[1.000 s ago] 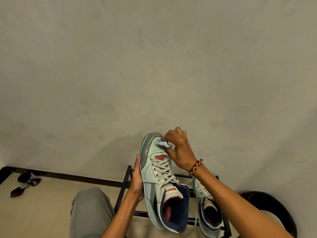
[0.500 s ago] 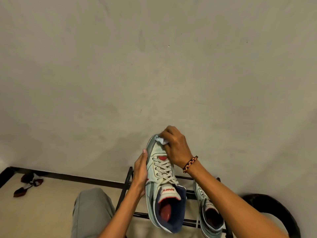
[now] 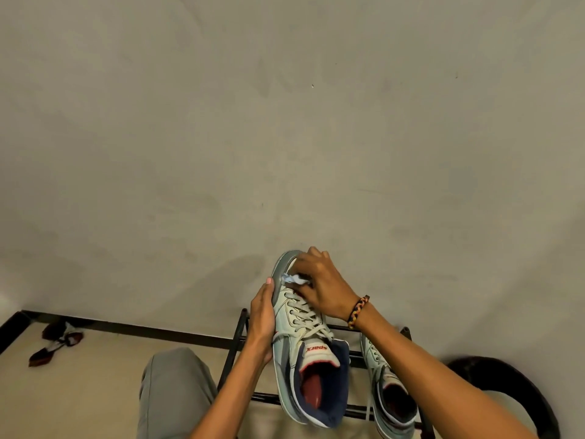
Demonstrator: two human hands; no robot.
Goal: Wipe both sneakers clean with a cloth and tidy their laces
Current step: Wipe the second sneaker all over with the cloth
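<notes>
A pale grey-green sneaker (image 3: 292, 321) with white laces, a red-and-white tongue and a navy lining is held up toe-away in front of me. My left hand (image 3: 262, 318) grips its left side along the sole. My right hand (image 3: 321, 286), with a braided bracelet at the wrist, presses a small crumpled white cloth (image 3: 294, 278) onto the toe area above the laces. The second sneaker (image 3: 387, 384) stands on the black metal rack (image 3: 237, 337) to the right, partly hidden by my right forearm, one lace hanging down.
My knee in grey trousers (image 3: 174, 388) is at the lower left. A plain wall fills the upper view. A pair of dark sandals (image 3: 58, 342) lies on the floor at far left. A black curved object (image 3: 506, 375) sits at the lower right.
The right hand with the cloth has rubbed across the toe, shifting slightly left and down. The left hand has slid higher along the sneaker's side.
</notes>
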